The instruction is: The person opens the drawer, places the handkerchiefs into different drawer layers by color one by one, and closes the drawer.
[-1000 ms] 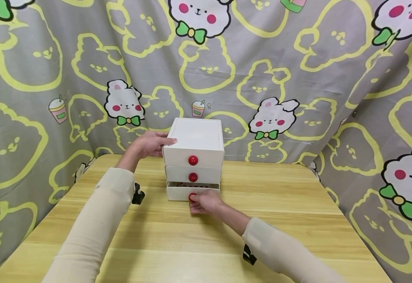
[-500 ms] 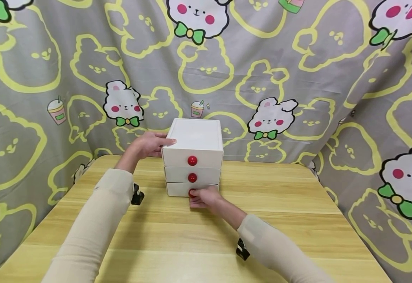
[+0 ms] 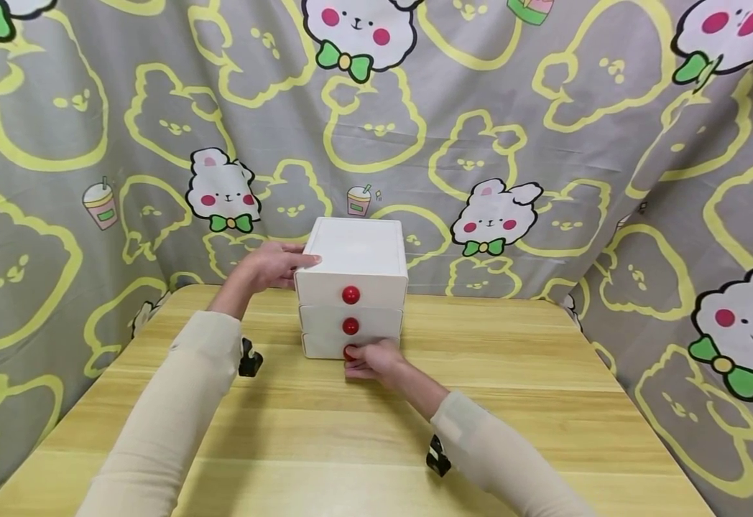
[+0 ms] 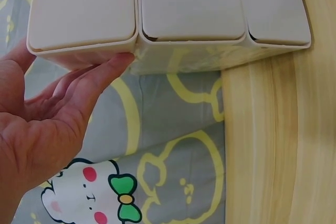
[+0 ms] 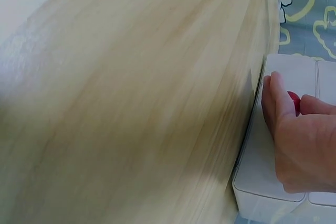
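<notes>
A white chest of three small drawers stands on the table, each drawer front bearing a round red knob. All the drawer fronts sit flush in the head view. My left hand rests on the chest's upper left corner, thumb on the top and fingers laid along the side; in the left wrist view those fingers look nearly straight. Low at the front, my right hand pinches the bottom drawer's red knob between thumb and fingers. The bottom front's right part is partly hidden by that hand.
The wood-grain table runs around the chest. Behind and at both sides hangs a grey curtain with cartoon figures. Small black devices sit at both wrists.
The bottom drawer was partly out, its inside showing; my right hand has pushed it in until its front is level with the others. My left hand has stayed on the chest.
</notes>
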The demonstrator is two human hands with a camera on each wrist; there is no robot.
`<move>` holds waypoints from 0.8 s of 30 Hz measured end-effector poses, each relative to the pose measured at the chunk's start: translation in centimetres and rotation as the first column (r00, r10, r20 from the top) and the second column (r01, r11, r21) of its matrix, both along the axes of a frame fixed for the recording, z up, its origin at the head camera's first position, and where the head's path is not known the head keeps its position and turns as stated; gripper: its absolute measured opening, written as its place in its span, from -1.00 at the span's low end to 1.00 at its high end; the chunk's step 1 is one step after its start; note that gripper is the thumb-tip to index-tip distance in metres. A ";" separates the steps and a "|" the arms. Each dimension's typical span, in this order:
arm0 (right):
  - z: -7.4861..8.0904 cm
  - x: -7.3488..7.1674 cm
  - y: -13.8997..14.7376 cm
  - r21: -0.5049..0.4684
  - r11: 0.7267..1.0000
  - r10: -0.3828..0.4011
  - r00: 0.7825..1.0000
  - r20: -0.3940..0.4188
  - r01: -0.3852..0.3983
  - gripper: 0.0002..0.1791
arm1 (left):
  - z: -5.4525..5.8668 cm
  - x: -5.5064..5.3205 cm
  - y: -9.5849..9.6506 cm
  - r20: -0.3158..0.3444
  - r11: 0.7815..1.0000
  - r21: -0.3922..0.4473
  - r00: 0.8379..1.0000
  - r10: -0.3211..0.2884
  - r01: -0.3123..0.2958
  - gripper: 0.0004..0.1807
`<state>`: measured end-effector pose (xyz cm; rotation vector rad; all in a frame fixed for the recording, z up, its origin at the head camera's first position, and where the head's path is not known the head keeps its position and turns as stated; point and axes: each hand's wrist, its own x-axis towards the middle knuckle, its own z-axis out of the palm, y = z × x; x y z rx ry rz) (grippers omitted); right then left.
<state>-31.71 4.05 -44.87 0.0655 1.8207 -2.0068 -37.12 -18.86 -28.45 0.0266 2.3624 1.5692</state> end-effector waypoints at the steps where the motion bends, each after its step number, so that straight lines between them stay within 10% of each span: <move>1: 0.0 0.0 0.0 -0.001 1.000 0.001 1.000 0.001 -0.001 -0.73 | 0.0 0.0 0.0 -0.001 1.000 -0.001 1.000 -0.007 0.007 -0.17; 14: 0.6 1.7 4.1 0.233 0.959 0.170 0.985 -0.011 -0.163 -0.67 | -0.7 1.5 -0.4 -0.146 0.984 -0.165 0.988 0.047 -0.071 -0.16; 24: 3.2 1.7 10.9 0.542 0.837 0.090 0.958 -0.273 0.076 -0.73 | -1.6 3.5 -0.6 -0.381 0.944 -0.248 0.918 0.112 -0.218 -0.29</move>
